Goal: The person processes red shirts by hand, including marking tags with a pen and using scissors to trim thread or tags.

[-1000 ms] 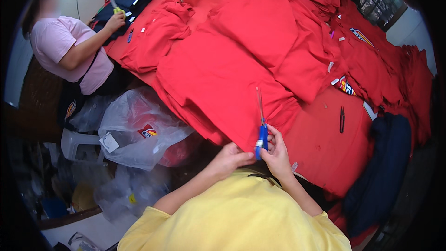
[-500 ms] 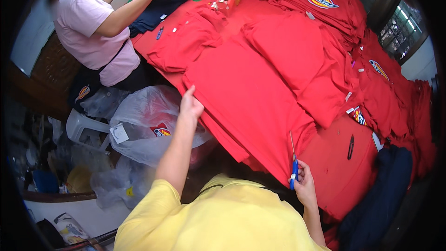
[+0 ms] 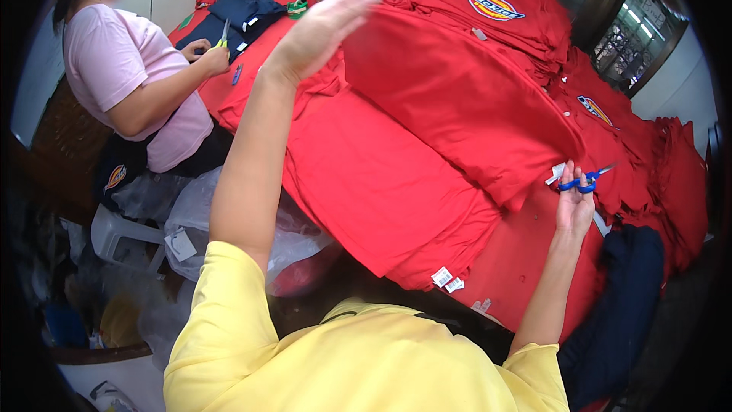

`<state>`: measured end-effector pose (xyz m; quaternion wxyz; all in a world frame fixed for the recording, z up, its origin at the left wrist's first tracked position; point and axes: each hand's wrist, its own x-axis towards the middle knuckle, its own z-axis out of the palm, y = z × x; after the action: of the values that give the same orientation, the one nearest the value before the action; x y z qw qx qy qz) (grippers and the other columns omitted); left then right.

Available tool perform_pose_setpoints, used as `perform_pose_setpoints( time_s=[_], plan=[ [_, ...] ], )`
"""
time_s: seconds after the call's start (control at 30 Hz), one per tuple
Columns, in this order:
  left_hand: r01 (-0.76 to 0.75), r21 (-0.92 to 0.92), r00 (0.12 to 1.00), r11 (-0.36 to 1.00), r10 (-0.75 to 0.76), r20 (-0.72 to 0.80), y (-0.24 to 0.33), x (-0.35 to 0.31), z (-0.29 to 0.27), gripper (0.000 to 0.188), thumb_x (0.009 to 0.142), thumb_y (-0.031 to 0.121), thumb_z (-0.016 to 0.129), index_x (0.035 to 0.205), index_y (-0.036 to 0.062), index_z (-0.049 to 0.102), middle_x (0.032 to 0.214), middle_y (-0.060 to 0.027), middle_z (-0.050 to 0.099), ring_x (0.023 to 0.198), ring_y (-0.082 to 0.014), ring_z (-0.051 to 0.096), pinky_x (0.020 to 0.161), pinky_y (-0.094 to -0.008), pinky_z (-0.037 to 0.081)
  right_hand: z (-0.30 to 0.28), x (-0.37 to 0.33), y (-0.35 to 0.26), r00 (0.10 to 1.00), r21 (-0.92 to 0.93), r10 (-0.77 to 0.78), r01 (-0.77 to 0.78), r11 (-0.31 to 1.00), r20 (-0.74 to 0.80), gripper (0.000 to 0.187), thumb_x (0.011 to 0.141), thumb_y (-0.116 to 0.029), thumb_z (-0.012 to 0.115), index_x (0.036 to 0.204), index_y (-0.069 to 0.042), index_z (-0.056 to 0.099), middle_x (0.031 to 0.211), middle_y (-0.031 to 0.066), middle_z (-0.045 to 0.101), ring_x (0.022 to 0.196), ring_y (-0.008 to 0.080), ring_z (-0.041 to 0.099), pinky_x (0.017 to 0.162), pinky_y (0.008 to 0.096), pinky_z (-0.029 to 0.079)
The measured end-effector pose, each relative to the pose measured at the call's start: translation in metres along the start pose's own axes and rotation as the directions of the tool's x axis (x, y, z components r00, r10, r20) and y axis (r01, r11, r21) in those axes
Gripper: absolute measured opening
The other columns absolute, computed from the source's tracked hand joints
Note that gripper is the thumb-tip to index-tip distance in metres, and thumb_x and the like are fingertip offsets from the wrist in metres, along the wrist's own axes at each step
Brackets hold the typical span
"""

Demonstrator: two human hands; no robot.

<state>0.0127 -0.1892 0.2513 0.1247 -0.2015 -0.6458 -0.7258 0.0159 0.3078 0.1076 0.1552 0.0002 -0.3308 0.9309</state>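
Note:
A red shirt (image 3: 465, 91) is lifted and stretched in a curve between my two hands, above a pile of red shirts (image 3: 381, 175) on the table. My left hand (image 3: 316, 38), raised and partly blurred, has its fingers at the far left edge of the lifted cloth and seems to pinch it. My right hand (image 3: 573, 206) holds blue-handled scissors (image 3: 585, 181), their blades pointing right, beside the shirt's right corner. A white tag (image 3: 557, 174) hangs next to these fingers. More white tags (image 3: 442, 278) stick out from the pile's near edge.
A co-worker (image 3: 133, 84) at the far left holds yellow-handled scissors (image 3: 222, 40) over dark garments (image 3: 248, 11). Stacks of red shirts (image 3: 488, 0) line the far and right sides. Dark cloth (image 3: 629, 297) hangs at the right; a plastic bag (image 3: 194, 210) and white stool (image 3: 122, 233) stand left.
My left hand has swung up and away, raising the red shirt. The right hand has moved up and right, its scissors now turned rightward. Tags now show at the pile's near edge.

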Motion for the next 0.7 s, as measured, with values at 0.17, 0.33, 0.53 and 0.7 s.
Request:
perform_pose_setpoints(
  time_s=[0.17,0.33,0.53,0.7],
  plan=[
    [-0.211,-0.334,0.657,0.919,0.387,0.647,0.06,-0.082,0.136,0.027,0.091,0.013,0.046,0.103,-0.0012,0.065,0.099,-0.0148,0.063,0.082,-0.0256,0.06,0.076,-0.0343,0.047,-0.009,-0.056,0.021,0.976,-0.119,0.204,-0.211,0.97,-0.071,0.031,0.086,0.004,0.057,0.115,0.003,0.045,0.109,0.0193,0.057,0.111,0.0384,0.056,0.096,0.0448,0.049],
    [-0.236,-0.764,0.657,0.6,0.678,0.33,0.081,-0.129,0.214,0.032,0.086,0.004,0.051,0.117,0.0019,0.059,0.093,-0.0127,0.053,0.083,-0.0262,0.054,0.077,-0.0349,0.043,-0.009,-0.125,0.059,0.93,-0.214,0.339,-0.363,0.907,-0.143,0.036,0.087,0.004,0.056,0.12,-0.001,0.043,0.1,0.0145,0.06,0.103,0.0334,0.061,0.089,0.0419,0.053],
    [-0.233,-0.944,0.818,0.233,0.572,-0.061,0.083,-0.156,0.284,0.03,0.094,0.004,0.043,0.114,-0.0028,0.064,0.094,-0.0145,0.06,0.072,-0.022,0.057,0.062,-0.0278,0.047,-0.003,-0.147,0.058,0.93,-0.253,0.328,-0.361,0.897,-0.166,0.048,0.087,0.004,0.056,0.13,-0.001,0.035,0.1,0.0147,0.059,0.099,0.0315,0.062,0.085,0.0392,0.056],
    [-0.194,-0.781,0.753,0.593,0.601,0.269,0.076,-0.147,0.259,0.028,0.089,0.006,0.049,0.114,0.0019,0.061,0.093,-0.0129,0.051,0.074,-0.0256,0.053,0.071,-0.0344,0.042,-0.008,-0.153,0.051,0.938,-0.288,0.304,-0.341,0.895,-0.163,0.049,0.088,0.003,0.057,0.131,-0.001,0.034,0.1,0.0146,0.058,0.095,0.0299,0.064,0.081,0.0377,0.057]
  ],
)
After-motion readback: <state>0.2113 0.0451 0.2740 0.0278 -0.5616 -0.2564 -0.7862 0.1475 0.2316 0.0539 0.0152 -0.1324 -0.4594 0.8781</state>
